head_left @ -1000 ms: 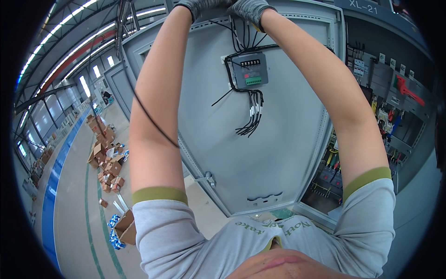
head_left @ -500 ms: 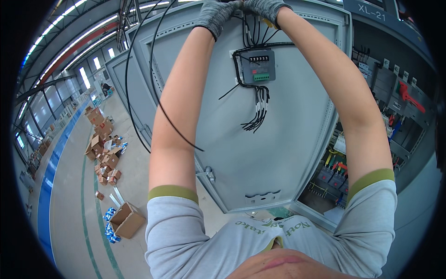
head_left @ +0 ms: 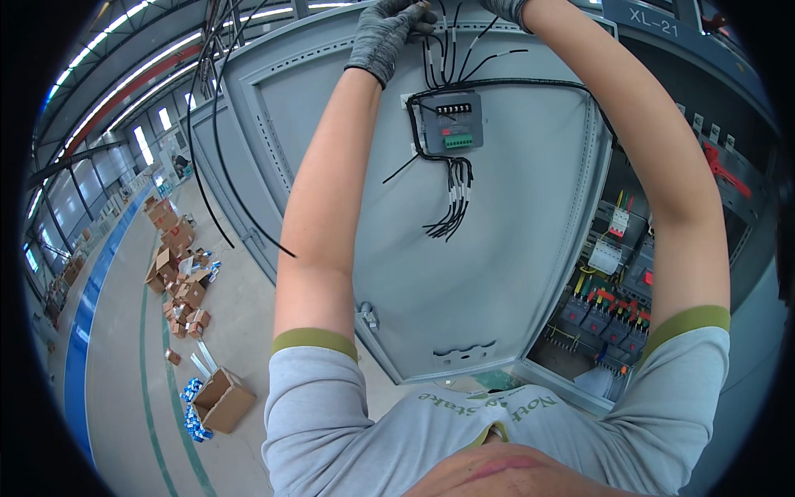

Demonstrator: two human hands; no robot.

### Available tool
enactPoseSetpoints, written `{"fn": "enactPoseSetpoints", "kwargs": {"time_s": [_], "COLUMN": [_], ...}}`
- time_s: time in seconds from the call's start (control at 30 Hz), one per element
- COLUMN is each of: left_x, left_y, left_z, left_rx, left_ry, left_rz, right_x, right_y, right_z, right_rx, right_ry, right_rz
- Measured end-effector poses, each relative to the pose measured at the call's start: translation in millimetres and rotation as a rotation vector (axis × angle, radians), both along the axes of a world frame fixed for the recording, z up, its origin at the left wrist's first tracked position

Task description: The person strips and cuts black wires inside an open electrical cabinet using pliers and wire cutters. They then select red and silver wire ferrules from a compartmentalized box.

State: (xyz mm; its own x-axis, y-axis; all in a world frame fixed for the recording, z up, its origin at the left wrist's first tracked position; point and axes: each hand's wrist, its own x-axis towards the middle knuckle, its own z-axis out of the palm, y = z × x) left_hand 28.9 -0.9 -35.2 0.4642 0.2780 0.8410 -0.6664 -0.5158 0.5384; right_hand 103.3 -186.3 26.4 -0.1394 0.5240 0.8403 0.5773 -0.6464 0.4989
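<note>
My left hand (head_left: 385, 37), in a grey knitted glove, is raised at the top of the grey cabinet door (head_left: 505, 240). Its fingers are bent together beside the loose black wires (head_left: 451, 54); whatever they pinch is too small to make out. Only the cuff and edge of my right hand (head_left: 507, 10), gloved alike, show at the upper rim, its fingers cut off. Below both hands, a dark grey module (head_left: 453, 120) with a black terminal strip and a green connector is fixed in the door. A bundle of labelled black wires (head_left: 455, 199) dangles under it.
Two long black cables (head_left: 217, 141) hang left of my left arm. At right, the open cabinet holds breakers (head_left: 580, 311), coloured wires and a red handle (head_left: 726, 171). Cardboard boxes (head_left: 224, 400) lie on the floor at left, beside a blue floor stripe (head_left: 79, 356).
My hands, close together before, have moved apart, the right one going rightward and mostly out of view. Loose wire ends above the module now fan out. The long hanging cables have swung left.
</note>
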Motion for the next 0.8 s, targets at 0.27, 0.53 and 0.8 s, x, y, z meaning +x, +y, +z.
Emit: {"fn": "enactPoseSetpoints", "kwargs": {"time_s": [0.27,0.53,0.8], "left_x": [-2.6,-2.4,-2.9], "left_y": [10.9,11.1,8.9], "left_z": [1.2,-0.1,2.0], "left_rx": [0.053,0.062,0.037], "left_ry": [0.004,0.027,0.025], "left_rz": [-0.054,-0.055,-0.07], "right_x": [8.1,17.8,15.4], "right_y": [10.8,15.7,14.6], "right_z": [4.8,7.4,9.6], "right_rx": [-0.094,-0.119,-0.121], "right_ry": [-0.07,-0.157,-0.27], "right_rz": [-0.136,-0.155,-0.18]}}
